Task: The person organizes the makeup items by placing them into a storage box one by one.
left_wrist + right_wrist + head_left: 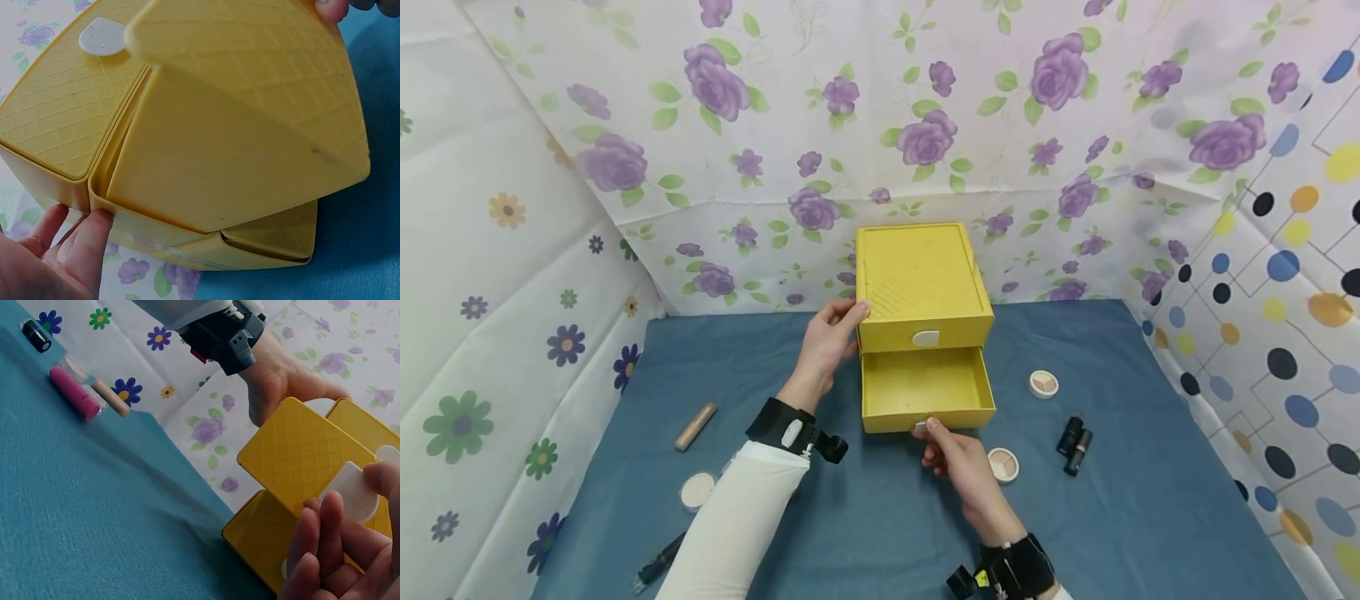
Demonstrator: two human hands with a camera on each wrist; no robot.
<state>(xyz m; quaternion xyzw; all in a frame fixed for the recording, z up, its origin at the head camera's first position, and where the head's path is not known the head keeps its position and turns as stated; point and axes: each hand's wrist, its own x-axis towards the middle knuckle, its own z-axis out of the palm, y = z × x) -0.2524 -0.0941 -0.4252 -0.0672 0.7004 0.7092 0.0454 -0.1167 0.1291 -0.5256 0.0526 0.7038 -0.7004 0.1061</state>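
A yellow drawer box (925, 271) stands at the back of the blue cloth, its top drawer closed behind a white handle (926, 338). Below that, a drawer (928, 418) is pulled out, and its bare floor shows in the head view. With thumb and fingers my right hand (958, 471) pinches the white handle (353, 490) on that drawer's front. My left hand (823, 346) presses against the box's left side near the front corner, its fingers (87, 247) fairly straight on the wall. Another drawer front (262, 534) shows lower down in the right wrist view.
Right of the box lie two round compacts (1043, 384) (1003, 465) and two dark lipstick tubes (1070, 434) (1078, 454). On the left are a tan tube (696, 427), a pale round compact (697, 492), a black tube (658, 562) and a pink tube (75, 394). Patterned cloth walls surround the table.
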